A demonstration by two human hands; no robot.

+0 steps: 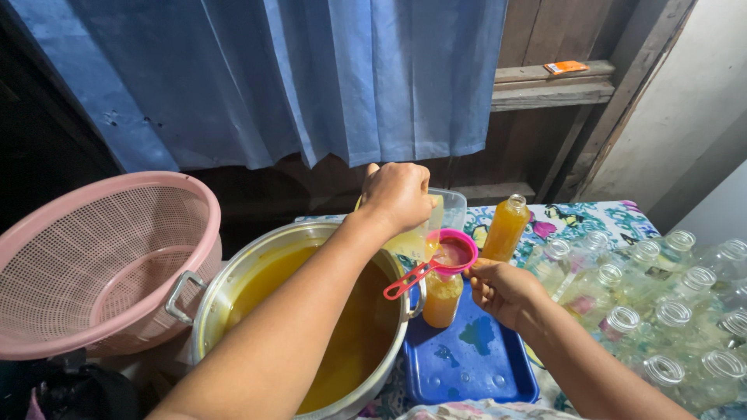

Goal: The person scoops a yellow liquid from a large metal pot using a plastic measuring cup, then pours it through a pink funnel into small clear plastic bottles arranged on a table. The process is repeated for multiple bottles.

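Looming largest on the counter (572,214), with its flowered cloth, is the big round steel pot (233,284), filled with opaque orange-yellow liquid, and a pink perforated plastic basket (93,257) rests against its left handle. Next down in size, a blue rectangular plastic tray (475,365) sits just right of the pot, wet and glossy. Standing upright on it is the small clear plastic bottle (442,299), part-filled with orange liquid, a pink plastic funnel-strainer (451,253) perched in its neck, long handle pointing back toward the pot. Directly above the funnel, the left hand (397,194) is clenched around a clear plastic scoop (420,237), tilted mouth-down over it. The right hand (502,289) sits lower, just right of the bottle, fingers curled, touching it near the funnel. A filled bottle (506,227) stands behind; empty clear bottles (669,311) crowd the right, smooth and uncapped.
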